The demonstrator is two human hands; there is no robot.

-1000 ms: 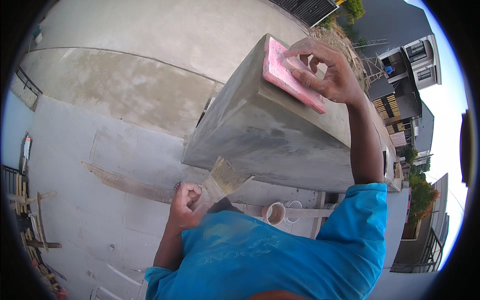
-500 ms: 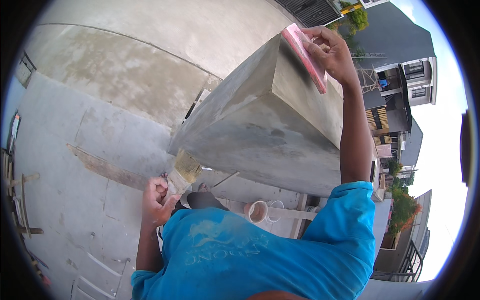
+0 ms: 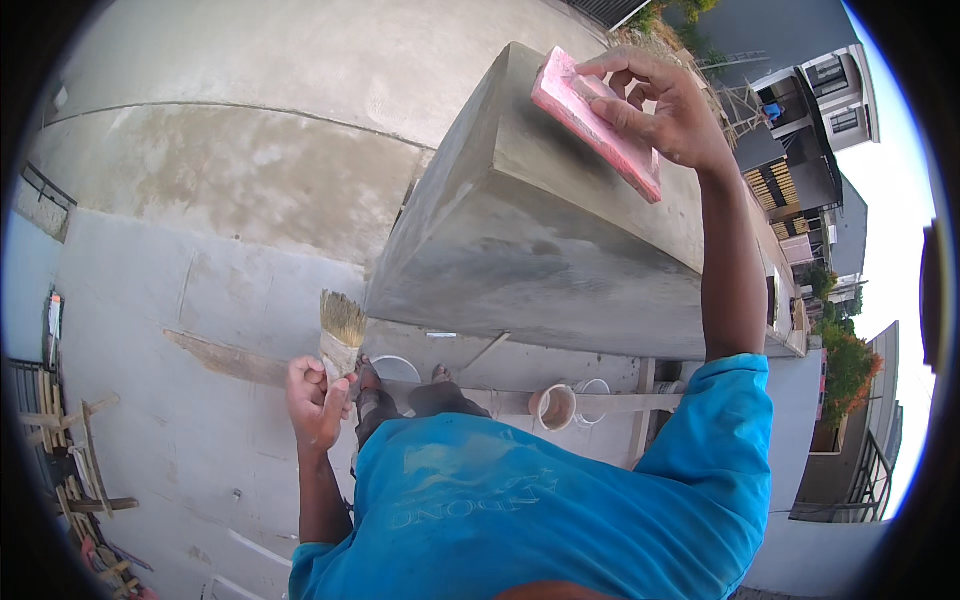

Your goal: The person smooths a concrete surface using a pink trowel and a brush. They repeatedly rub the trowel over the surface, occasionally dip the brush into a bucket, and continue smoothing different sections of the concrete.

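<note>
My left hand [image 3: 322, 402] is closed round the handle of a wide paintbrush [image 3: 342, 328], its pale bristles pointing up and away from me. The brush stays apart from the plastered wall. Up at the right, my right hand [image 3: 660, 105] grips a pink plastering float [image 3: 600, 130] by its back. The float lies against the top face of a grey cement-plastered block wall [image 3: 560, 270], close to its far end. Darker, damp-looking patches show on the face toward me.
Below the wall, a bucket [image 3: 553, 408] and a clear container [image 3: 592, 402] stand by a long plank [image 3: 640, 403]. A worn board [image 3: 225, 358] lies on the floor at left. Scrap timber [image 3: 80, 450] is piled at the far left. Houses [image 3: 830, 100] rise at right.
My left hand has swung the brush to a more upright pose, away from the wall. The float has slid a little along the top face. The whole view has shifted slightly.
</note>
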